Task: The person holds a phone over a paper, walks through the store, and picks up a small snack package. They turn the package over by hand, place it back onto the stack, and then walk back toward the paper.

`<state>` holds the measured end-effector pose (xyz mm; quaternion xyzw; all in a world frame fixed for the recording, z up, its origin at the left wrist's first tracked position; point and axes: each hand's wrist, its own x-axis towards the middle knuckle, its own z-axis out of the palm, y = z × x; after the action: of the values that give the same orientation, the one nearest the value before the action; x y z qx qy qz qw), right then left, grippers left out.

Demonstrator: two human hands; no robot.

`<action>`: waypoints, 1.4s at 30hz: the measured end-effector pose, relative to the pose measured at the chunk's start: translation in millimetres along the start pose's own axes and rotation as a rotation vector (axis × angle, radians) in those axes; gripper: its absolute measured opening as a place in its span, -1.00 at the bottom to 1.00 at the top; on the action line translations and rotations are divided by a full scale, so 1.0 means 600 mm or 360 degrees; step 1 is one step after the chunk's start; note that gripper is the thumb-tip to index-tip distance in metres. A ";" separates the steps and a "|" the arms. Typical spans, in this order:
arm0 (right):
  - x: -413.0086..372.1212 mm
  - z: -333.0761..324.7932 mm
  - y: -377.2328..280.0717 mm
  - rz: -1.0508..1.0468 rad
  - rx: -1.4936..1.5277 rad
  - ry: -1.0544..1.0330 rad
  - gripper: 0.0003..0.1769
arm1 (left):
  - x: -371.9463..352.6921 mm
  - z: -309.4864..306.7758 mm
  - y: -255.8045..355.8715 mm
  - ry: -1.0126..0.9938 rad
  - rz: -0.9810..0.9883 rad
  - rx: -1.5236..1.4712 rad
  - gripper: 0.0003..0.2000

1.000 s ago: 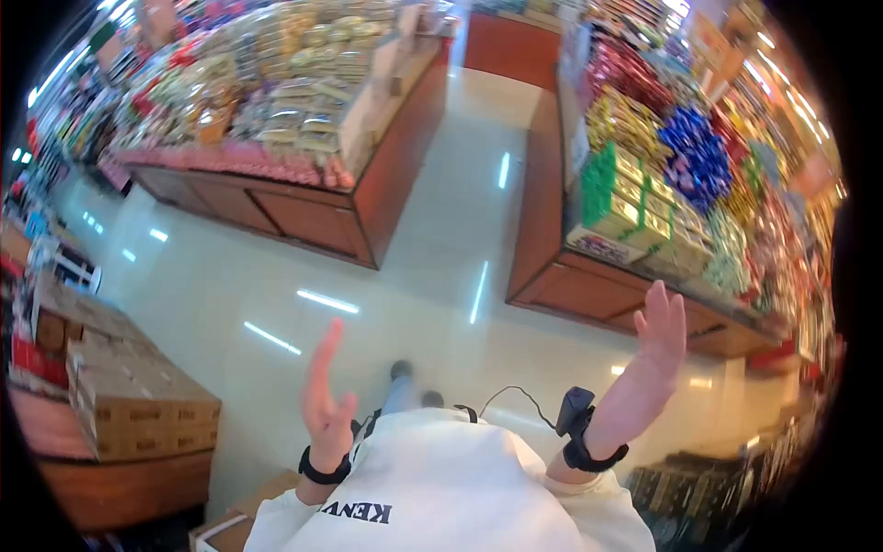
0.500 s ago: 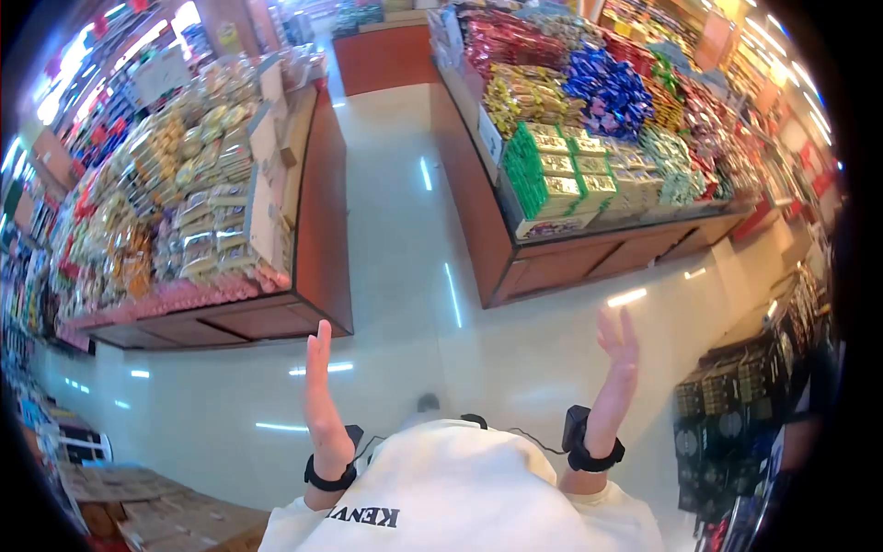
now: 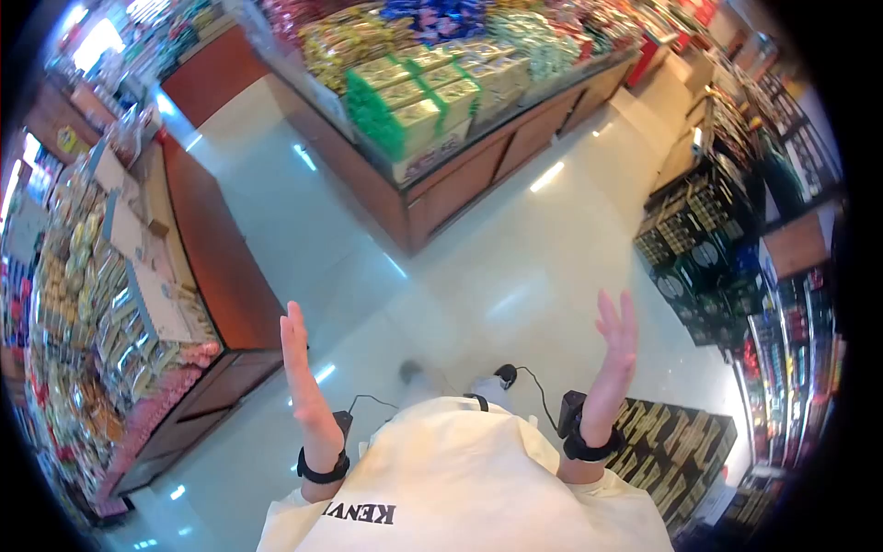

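Observation:
My left hand (image 3: 299, 368) is raised in front of me with its fingers stretched out, holding nothing. Behind it lies the pale floor near the corner of the left display counter (image 3: 212, 267). My right hand (image 3: 617, 345) is also up, fingers apart and nothing in it, above the floor in front of the stacked dark boxes (image 3: 704, 253). Each wrist wears a black strap with a small device. Neither hand touches any goods.
A wooden display counter (image 3: 510, 143) ahead carries green-wrapped box packs (image 3: 418, 101) and blue packets (image 3: 432, 18). Packaged goods (image 3: 83, 304) fill the left counter. Low patterned boxes (image 3: 676, 451) stand close at my right. Shelves (image 3: 791, 359) line the far right.
My view has turned to the right, so the counters have shifted left and the dark boxes come nearer. My feet now show below. Both hands stay raised and open.

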<state>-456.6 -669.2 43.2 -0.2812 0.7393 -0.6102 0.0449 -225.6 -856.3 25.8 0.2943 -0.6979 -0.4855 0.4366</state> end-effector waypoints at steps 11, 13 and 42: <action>-0.054 -0.286 0.057 0.0090 -0.0189 0.0605 -0.10 | -0.029 0.293 0.078 -0.0633 0.0065 -0.0350 -0.01; -0.071 -0.356 0.067 0.0106 -0.0210 0.0693 -0.09 | -0.046 0.362 0.097 -0.0762 0.0103 -0.0433 -0.03; -0.343 -0.848 0.165 0.0508 -0.0486 0.2235 -0.20 | -0.379 1.078 0.289 -0.2645 0.0097 -0.1030 -0.02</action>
<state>-528.3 -116.8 22.2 0.2839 0.7025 -0.5229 -0.3905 -701.2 -332.6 19.2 -0.3091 -0.6254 -0.7034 -0.1359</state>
